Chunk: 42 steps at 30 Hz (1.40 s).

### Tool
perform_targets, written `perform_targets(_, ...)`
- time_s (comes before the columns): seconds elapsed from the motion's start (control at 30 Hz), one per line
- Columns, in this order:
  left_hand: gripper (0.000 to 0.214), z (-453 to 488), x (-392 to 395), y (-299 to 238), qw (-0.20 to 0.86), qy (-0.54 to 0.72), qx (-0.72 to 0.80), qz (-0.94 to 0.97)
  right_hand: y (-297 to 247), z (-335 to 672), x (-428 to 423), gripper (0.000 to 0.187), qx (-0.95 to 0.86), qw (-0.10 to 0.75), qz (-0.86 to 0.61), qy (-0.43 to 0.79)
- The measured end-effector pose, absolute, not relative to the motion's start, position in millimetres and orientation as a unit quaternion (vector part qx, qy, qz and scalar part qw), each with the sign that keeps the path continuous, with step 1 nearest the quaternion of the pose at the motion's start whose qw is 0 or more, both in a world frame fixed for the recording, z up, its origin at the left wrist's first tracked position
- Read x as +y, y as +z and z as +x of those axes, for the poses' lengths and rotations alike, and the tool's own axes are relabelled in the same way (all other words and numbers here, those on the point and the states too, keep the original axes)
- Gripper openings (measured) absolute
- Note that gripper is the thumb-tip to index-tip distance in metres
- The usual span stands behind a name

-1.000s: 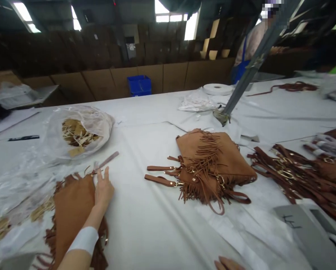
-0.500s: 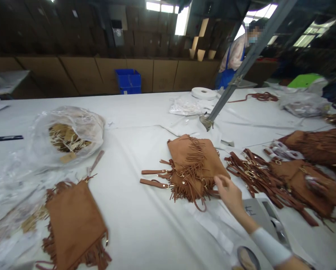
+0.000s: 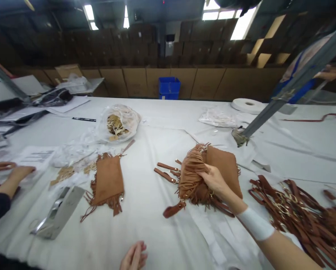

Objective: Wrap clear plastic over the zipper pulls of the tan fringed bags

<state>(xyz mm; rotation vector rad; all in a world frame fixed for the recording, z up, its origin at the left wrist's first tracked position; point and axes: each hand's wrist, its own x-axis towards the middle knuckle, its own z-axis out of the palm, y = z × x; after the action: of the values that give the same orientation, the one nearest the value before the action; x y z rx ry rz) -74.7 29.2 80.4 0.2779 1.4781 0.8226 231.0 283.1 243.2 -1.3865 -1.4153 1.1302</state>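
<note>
The right hand (image 3: 213,180) is clamping its fingers on the fringe (image 3: 192,167) of a brown bag (image 3: 225,170), which is lying right of centre on the counter (image 3: 153,232); a white band (image 3: 255,224) is circling that wrist. Short straps (image 3: 167,177) are sticking out from the bag's left side, and another strap (image 3: 173,209) is hanging out below the fringe. The left hand (image 3: 134,257) is resting well apart from the right, at the bottom edge of view, its fingers lying close together; whether it is holding anything, I cannot tell. To its upper left, a smaller bag (image 3: 109,180) is lying flat, with a grey tool (image 3: 61,213) standing near it. Behind them, a clear sack (image 3: 130,120) is showing tan pieces (image 3: 116,125) at its mouth. A heap of straps (image 3: 290,213) with gold rings is spreading at the right, and a white roll (image 3: 248,105) is lying near the leaning post (image 3: 265,114). At the far left, another person's hands (image 3: 21,172) are reaching over the counter, and someone in a blue apron (image 3: 293,84) is standing beyond it
</note>
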Motion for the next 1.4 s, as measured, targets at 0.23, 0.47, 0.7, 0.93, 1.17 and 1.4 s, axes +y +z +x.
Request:
perform_targets(0.23,0.072,6.9,33.5,135.7,0.799,0.492,0.339,-0.061,201.5,227.9,168.3,0.033,-0.365,0.467,-0.486,0.643)
perform_targets(0.47,0.072,21.0,0.6,104.0,0.77,0.462,0.417,-0.14,75.4,222.3,81.6,0.029,-0.219,0.341,-0.582,0.705)
perform_targets(0.7,0.067,-19.3,-0.7,103.5,0.769,0.456,0.428,-0.13,71.1,212.2,65.6,0.04,-0.171,0.336,-0.551,0.745)
perform_targets(0.93,0.073,-52.9,17.5,136.8,0.756,0.498,0.416,-0.09,80.8,190.8,76.9,0.032,-0.12,0.363,-0.5,0.777)
perform_targets(1.17,0.045,-24.2,-12.6,105.9,0.811,0.32,0.477,-0.116,74.6,192.1,69.2,0.026,-0.196,0.315,-0.553,0.746)
perform_targets(1.4,0.075,-10.9,-48.1,89.7,0.706,0.331,0.617,-0.11,110.6,243.1,50.6,0.031,-0.616,0.146,-0.614,0.471)
